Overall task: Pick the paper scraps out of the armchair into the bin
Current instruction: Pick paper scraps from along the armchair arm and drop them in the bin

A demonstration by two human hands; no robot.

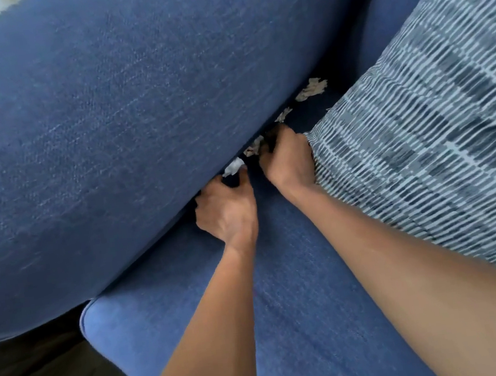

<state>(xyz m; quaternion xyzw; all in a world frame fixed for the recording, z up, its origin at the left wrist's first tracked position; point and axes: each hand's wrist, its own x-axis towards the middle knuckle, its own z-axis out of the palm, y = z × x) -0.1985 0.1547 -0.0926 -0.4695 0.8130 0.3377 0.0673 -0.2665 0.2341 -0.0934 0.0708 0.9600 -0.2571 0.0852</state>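
Observation:
Several crumpled paper scraps lie in the crease between the blue armchair's seat (pixel 305 322) and its big side cushion (pixel 106 127). My left hand (pixel 227 209) reaches into the crease, its fingertips pinching a white scrap (pixel 233 167). Just right of it, my right hand (pixel 287 160) has its fingers curled at a greyish scrap (pixel 254 147); the grip itself is hidden. Two more scraps, one small (pixel 283 115) and one larger (pixel 312 88), lie farther along the crease. No bin is in view.
A blue-and-white patterned throw pillow (pixel 438 131) leans against the right side, touching my right wrist. The seat's front corner (pixel 100 321) ends at lower left, with dark floor (pixel 37 373) beyond it.

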